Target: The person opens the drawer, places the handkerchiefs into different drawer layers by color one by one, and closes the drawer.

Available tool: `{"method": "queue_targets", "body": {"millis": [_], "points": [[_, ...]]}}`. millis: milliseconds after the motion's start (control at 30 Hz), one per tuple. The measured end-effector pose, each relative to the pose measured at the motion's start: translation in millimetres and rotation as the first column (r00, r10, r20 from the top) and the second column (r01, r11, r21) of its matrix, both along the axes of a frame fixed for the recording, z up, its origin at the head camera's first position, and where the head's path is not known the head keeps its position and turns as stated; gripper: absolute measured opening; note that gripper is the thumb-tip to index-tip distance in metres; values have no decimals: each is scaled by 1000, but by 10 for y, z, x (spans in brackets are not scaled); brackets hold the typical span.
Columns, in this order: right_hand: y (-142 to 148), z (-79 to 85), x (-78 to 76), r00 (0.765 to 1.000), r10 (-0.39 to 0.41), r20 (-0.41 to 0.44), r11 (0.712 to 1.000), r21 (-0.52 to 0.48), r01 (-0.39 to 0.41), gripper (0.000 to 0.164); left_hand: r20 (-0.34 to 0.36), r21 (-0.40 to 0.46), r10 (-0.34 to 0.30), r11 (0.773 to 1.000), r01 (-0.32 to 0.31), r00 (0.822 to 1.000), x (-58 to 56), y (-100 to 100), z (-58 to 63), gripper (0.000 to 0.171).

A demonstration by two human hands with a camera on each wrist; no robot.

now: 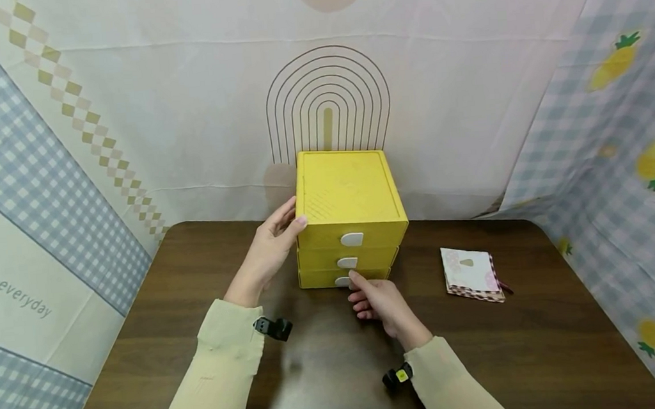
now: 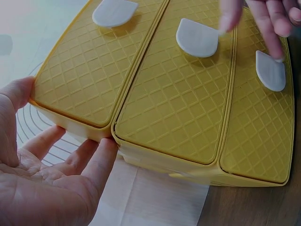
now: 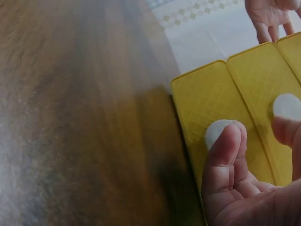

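A yellow drawer box (image 1: 349, 187) with three stacked drawers stands on the table, each drawer front bearing a white tab handle. My left hand (image 1: 267, 251) braces the box's left side, the thumb at its upper front corner and the fingers reaching along the side wall. Low in front of the box is my right hand (image 1: 384, 303). One of its fingertips touches the bottom handle (image 2: 271, 73), while the thumb is apart from that finger, close to the middle handle (image 2: 196, 40). The top handle (image 1: 352, 239) has no hand on it. All three drawers look closed.
To the right of the box, a folded cloth (image 1: 471, 272) with a checked border lies on the dark wooden table (image 1: 517, 343). A printed curtain (image 1: 200, 124) hangs right behind the box, with checked fabric (image 1: 636, 161) on the right side.
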State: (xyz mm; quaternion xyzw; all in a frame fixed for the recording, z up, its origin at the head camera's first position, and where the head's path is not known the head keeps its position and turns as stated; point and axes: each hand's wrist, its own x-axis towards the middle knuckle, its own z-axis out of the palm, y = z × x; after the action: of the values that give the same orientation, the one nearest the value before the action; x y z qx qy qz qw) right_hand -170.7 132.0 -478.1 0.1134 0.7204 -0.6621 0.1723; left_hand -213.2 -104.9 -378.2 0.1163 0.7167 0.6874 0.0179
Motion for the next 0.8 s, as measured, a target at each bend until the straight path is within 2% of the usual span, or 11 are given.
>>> {"method": "queue_targets", "body": {"millis": [100,300,533,800], "points": [[-10,-62,-11,1000,16,18,1000,-17,-16,70,11,-6,-4,1000,4,1000,10,-4,18,61],[-55,-107,-33,999,26,34,999,-38,-24,65,34,-2,-19,1000,19,999,65,2,146,60],[-88,-133,-55,999,6,37,998,-68,-3,58,28,-2,-13,1000,13,1000,-13,-1,21,57],[-126,-157,-72,999,-12,33,995,-103,16,56,17,-15,1,1000,-1,1000,-4,-6,6,59]]}}
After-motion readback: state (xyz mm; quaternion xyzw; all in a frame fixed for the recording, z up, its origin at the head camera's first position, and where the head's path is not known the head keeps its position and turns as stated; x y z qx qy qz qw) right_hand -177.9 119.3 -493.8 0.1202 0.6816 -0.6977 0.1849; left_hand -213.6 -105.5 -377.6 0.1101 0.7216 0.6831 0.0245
